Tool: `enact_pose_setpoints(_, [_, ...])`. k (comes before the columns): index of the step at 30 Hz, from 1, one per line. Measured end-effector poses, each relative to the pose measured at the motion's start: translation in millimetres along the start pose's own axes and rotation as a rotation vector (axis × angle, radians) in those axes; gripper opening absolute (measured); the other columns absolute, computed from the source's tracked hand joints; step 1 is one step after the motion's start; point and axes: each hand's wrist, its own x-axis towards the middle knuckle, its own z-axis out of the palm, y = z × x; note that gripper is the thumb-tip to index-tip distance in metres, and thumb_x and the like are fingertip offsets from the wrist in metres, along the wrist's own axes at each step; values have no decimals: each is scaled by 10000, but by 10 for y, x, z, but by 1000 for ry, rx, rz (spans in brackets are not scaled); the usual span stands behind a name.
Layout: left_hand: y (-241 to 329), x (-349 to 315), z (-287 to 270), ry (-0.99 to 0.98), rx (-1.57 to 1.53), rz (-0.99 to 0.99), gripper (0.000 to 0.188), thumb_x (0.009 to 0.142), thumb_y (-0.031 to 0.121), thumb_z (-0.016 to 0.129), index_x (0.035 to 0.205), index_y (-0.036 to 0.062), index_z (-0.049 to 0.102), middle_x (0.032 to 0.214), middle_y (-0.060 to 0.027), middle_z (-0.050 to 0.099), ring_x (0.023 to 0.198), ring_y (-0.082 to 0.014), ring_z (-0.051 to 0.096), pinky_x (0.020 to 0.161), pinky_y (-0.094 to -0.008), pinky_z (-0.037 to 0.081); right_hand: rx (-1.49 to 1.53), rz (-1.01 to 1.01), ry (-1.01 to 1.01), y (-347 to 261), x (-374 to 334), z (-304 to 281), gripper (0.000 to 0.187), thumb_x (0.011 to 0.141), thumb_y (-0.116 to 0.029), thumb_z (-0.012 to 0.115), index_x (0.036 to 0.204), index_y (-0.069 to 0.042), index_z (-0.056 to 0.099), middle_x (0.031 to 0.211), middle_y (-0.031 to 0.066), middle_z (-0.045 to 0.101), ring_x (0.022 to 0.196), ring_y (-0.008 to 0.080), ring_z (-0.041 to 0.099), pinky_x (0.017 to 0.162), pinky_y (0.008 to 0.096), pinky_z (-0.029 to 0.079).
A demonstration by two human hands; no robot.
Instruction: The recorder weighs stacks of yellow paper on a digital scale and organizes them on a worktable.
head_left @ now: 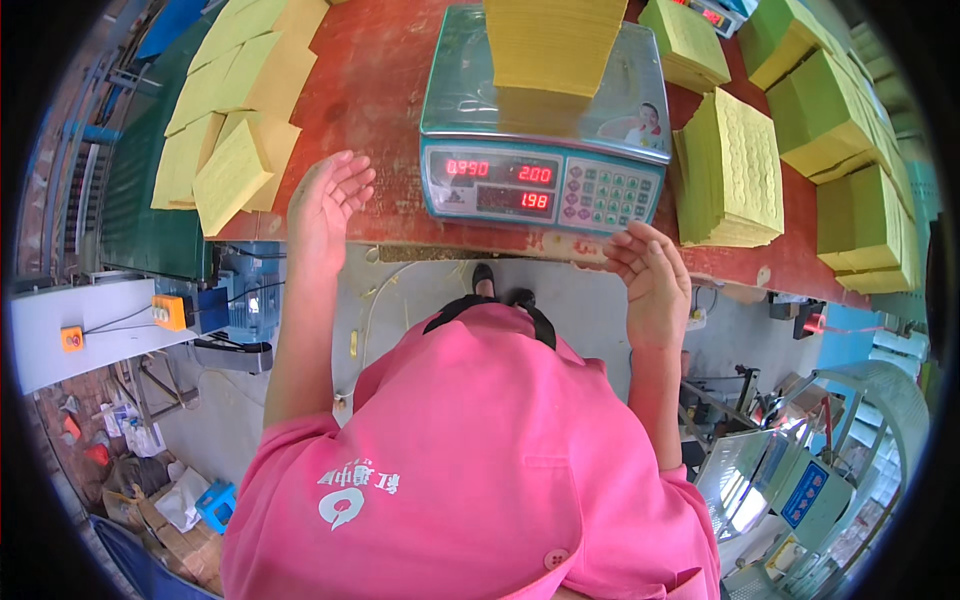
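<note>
A teal weighing scale [545,185] with lit red digits and a keypad stands on the red worktable [370,90]. On its clear-covered pan rests a thick stack of yellow paper sheets [552,45], cut off by the top of the picture. My left hand [330,200] is raised at the table's front edge, left of the scale, fingers loosely bent and apart, holding nothing. Near the scale's lower right corner hovers my right hand [652,268], also empty with half-curled fingers. Close beside it is a yellow stack with wavy edges [730,170].
More yellow stacks [235,80] cover the table's left side, with one tilted bundle [233,178] at the front. Further stacks [865,220] line the right. A white panel with orange switch boxes [168,312] is at left; a metal-framed machine [800,490] stands lower right.
</note>
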Motion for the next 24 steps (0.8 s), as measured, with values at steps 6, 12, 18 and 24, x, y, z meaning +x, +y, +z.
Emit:
enact_pose_setpoints(6, [259,161,163,-144,40,56,392,1004,290,497,1239,-16,562,1185,-174,637,1073,-243,627,931,-377,499,-9,-36,-8,19,-33,157,286,1015,-139,449,1194,13,612,1042,114,673,944,209,656,848,332,501])
enact_pose_setpoints(12, [608,393,474,-282,97,174,371,1013,262,480,1223,-28,576,1169,-182,650,1055,-242,639,920,-364,506,14,-20,84,119,-41,130,290,1016,-138,440,1195,22,602,1056,128,671,941,212,657,846,334,499])
enact_pose_setpoints(18, [1191,449,1022,-406,299,623,280,984,125,516,1185,-46,609,1201,-173,648,1098,-236,631,964,-353,486,43,10,138,223,-98,216,253,999,-126,469,1153,16,611,1028,127,684,927,214,664,821,328,506])
enact_pose_setpoints(24, [1800,722,1889,-647,651,1253,378,852,105,690,1218,28,638,1328,-120,596,1267,-246,531,1084,-371,387,109,34,57,320,-88,330,247,991,-124,489,1149,16,619,1017,123,687,925,211,667,814,331,519])
